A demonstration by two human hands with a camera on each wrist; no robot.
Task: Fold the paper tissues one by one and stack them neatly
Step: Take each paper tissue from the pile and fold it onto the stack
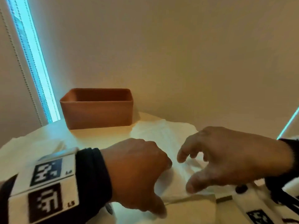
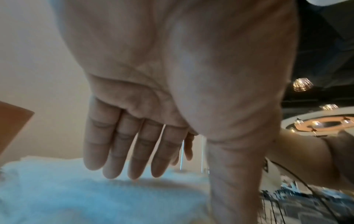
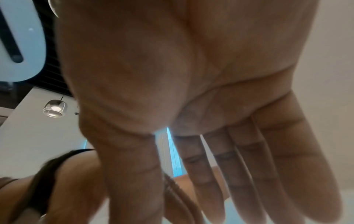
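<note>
Indoors: pale table (image 1: 100, 133), tissues (image 1: 165, 136), brown box (image 1: 97, 109); both hands (image 1: 137, 173) (image 1: 226, 157) spread, empty.

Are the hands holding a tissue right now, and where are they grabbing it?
No, nothing is held. The left hand and right hand are open with straight fingers, above the paper tissue on the table.

One brown box (image 1: 97, 109); two hands; tissue count unclear, white sheets overlapping.
</note>
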